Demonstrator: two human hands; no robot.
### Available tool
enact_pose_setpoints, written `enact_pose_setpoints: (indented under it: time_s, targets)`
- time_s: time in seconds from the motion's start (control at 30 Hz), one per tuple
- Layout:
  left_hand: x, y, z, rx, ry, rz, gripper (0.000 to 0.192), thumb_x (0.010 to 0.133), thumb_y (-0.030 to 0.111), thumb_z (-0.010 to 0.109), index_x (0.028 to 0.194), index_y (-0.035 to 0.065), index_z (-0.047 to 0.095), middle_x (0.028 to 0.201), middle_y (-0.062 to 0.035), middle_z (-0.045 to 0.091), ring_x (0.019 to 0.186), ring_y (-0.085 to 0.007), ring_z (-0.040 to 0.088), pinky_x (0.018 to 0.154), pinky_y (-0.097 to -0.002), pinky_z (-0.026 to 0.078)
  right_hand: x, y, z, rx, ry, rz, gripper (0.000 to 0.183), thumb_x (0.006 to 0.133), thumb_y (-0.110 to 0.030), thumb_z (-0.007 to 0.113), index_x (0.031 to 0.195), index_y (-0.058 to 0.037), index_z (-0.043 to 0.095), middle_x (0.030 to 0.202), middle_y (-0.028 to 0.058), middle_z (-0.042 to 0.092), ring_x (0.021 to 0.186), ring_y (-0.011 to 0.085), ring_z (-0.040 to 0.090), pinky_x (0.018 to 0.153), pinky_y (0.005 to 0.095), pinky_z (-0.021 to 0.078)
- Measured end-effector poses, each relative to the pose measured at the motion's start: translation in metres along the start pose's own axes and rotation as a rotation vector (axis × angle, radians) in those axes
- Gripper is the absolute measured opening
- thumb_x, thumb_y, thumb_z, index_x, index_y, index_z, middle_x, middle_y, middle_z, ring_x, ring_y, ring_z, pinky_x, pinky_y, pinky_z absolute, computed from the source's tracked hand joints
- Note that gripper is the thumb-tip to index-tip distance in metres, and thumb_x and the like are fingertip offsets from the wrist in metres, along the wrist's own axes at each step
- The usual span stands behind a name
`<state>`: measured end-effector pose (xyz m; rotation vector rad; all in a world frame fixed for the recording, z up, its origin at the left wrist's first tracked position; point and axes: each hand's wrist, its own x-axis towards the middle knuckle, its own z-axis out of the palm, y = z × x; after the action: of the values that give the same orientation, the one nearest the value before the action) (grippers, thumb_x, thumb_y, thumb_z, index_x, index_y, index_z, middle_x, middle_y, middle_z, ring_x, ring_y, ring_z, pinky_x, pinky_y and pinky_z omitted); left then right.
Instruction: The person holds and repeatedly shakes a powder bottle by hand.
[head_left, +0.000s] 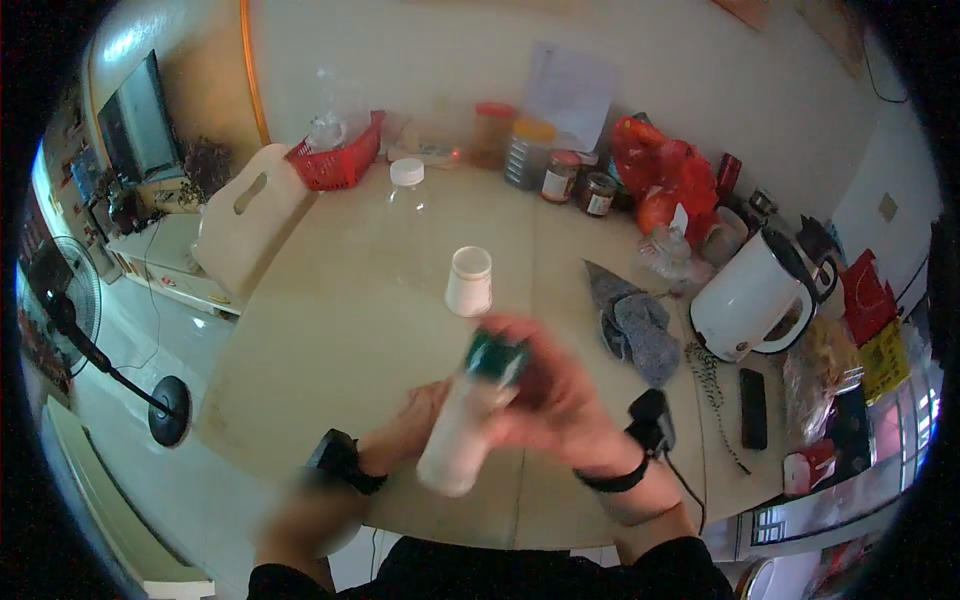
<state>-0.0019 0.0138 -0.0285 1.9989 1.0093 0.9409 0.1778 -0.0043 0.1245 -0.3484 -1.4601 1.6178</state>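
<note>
A pale bottle with a dark green cap (448, 450) is held tilted above the near part of the table, blurred by motion. My right hand (551, 397) is wrapped around its upper part, fingers by the cap. My left hand (420, 412) is on the bottle's left side, its fingers hidden behind it, so its grip cannot be made out. Just beyond my hands stands an open white cup-like container (469, 289). Farther back is a clear jar with a white lid (407, 174). Both wrists wear black straps with small devices.
On the table's right lie a grey cloth (641, 330), a white electric kettle (750, 292), a black phone-like object (754, 409) and a braided cord (712, 397). Along the wall are several jars (560, 176), a red plastic bag (667, 165) and a red basket (341, 161). A white chair (251, 214) stands left.
</note>
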Motion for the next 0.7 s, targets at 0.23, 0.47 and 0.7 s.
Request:
enact_pose_setpoints:
  time_s: [0.23,0.47,0.7]
  targets:
    - [0.007,0.023,-0.001,0.359,-0.067,0.011,0.019,0.073,0.012,0.06,0.089,0.0046,0.052,0.084,-0.0118,0.055,0.072,-0.0269,0.057,0.065,-0.036,0.046,-0.019,-0.055,-0.158,0.402,0.671,-0.519,0.018,0.088,-0.022,0.046,0.096,-0.0066,0.051,0.106,0.0117,0.055,0.095,0.0211,0.055,0.063,0.027,0.0492]
    - [-0.006,-0.02,0.008,0.252,-0.043,-0.062,0.025,0.07,0.013,0.062,0.091,0.0028,0.053,0.088,-0.0122,0.056,0.081,-0.0269,0.057,0.068,-0.0355,0.046,-0.003,0.001,-0.022,0.255,0.403,-0.154,0.042,0.08,-0.021,0.057,0.117,-0.0084,0.041,0.117,0.0061,0.046,0.106,0.0194,0.046,0.087,0.0347,0.0394]
    - [0.002,0.019,-0.003,0.412,-0.003,-0.018,0.025,0.071,0.014,0.062,0.091,0.003,0.053,0.085,-0.0119,0.056,0.079,-0.0269,0.057,0.067,-0.0357,0.046,0.0,0.011,-0.02,0.114,0.214,-0.053,0.06,0.075,-0.021,0.065,0.125,-0.008,0.034,0.11,0.0065,0.05,0.106,0.0201,0.048,0.09,0.0356,0.0398]
